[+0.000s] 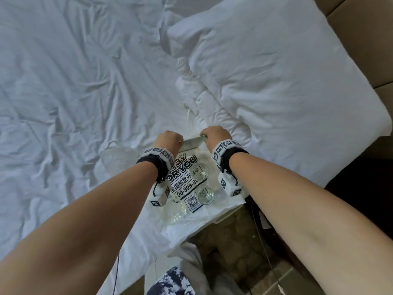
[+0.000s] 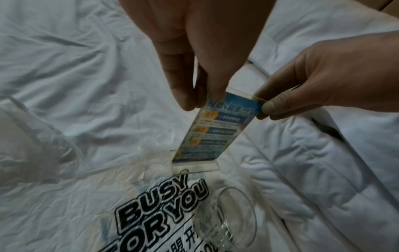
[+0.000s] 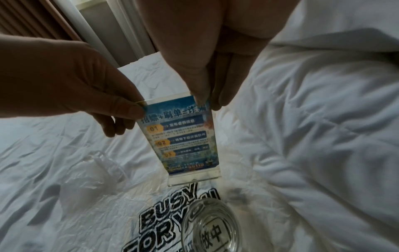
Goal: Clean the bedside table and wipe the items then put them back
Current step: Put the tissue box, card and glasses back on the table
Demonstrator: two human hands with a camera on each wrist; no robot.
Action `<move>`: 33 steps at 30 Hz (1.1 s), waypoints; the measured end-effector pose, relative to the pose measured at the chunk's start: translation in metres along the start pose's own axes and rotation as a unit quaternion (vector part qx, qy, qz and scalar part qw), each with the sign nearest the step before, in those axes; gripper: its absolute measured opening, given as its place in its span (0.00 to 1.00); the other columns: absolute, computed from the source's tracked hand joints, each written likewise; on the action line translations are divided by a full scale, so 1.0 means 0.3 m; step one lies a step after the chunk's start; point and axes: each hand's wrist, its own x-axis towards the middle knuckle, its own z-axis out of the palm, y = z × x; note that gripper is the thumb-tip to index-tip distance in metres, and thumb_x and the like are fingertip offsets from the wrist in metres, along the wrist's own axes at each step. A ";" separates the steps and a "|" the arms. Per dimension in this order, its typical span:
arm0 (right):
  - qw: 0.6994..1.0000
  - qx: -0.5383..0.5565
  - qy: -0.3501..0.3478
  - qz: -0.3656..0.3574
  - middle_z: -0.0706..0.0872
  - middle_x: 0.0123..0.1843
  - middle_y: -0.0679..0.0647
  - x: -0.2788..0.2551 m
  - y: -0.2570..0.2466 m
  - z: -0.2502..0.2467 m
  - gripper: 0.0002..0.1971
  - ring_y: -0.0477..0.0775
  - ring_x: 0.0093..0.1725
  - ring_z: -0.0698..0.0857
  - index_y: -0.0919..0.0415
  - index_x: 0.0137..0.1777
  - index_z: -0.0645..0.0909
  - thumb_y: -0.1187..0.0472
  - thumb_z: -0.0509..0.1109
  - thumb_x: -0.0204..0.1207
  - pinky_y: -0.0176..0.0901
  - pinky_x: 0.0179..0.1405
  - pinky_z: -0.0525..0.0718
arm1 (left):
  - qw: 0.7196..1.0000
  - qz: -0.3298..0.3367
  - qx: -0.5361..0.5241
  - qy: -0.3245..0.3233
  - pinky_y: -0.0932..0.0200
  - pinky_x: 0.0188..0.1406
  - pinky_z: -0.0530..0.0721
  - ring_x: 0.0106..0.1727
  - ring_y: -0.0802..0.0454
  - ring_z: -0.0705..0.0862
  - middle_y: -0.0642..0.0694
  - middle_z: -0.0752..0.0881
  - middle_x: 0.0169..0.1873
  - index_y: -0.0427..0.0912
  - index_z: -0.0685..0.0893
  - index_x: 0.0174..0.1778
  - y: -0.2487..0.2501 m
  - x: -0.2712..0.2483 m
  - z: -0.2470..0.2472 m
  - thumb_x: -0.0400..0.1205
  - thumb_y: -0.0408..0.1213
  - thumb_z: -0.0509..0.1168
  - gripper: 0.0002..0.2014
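While both hands pinch one sign stand — two glasses | one bag

Both forearms are bare. Each wrist wears a black strap ringed with white marker-printed blocks; another white block dangles below the left strap.
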 end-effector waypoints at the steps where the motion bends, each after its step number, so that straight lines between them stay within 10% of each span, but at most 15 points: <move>1: 1.000 0.005 0.008 0.003 0.89 0.58 0.56 -0.016 0.000 -0.022 0.15 0.59 0.55 0.87 0.51 0.61 0.87 0.66 0.66 0.81 0.42 0.49 0.80 | 1.000 0.006 0.005 0.006 0.53 0.40 0.80 0.47 0.35 0.86 0.38 0.88 0.43 0.40 0.90 0.46 0.011 -0.008 -0.022 0.85 0.38 0.63 0.11; 19: 0.983 0.031 0.182 0.005 0.88 0.55 0.56 -0.747 0.180 -0.564 0.10 0.63 0.53 0.86 0.50 0.52 0.88 0.61 0.67 0.77 0.44 0.51 0.84 | 0.981 0.149 0.072 0.103 0.53 0.51 0.80 0.50 0.37 0.86 0.42 0.86 0.43 0.46 0.90 0.51 0.607 -0.480 -0.518 0.86 0.38 0.62 0.11; 23: 0.972 0.044 0.226 0.033 0.89 0.54 0.58 -0.982 0.309 -0.629 0.08 0.63 0.52 0.86 0.50 0.50 0.88 0.58 0.68 0.76 0.44 0.50 0.82 | 0.967 0.202 0.099 0.123 0.54 0.42 0.78 0.44 0.36 0.83 0.44 0.82 0.33 0.44 0.84 0.38 0.832 -0.608 -0.512 0.85 0.35 0.60 0.12; 33: 0.944 0.060 0.301 0.121 0.89 0.49 0.58 -1.544 0.652 -0.551 0.06 0.63 0.50 0.87 0.53 0.49 0.88 0.60 0.72 0.74 0.48 0.51 0.86 | 0.916 0.316 0.187 0.164 0.55 0.43 0.78 0.49 0.36 0.84 0.38 0.87 0.51 0.45 0.89 0.56 1.336 -0.881 -0.277 0.87 0.39 0.57 0.14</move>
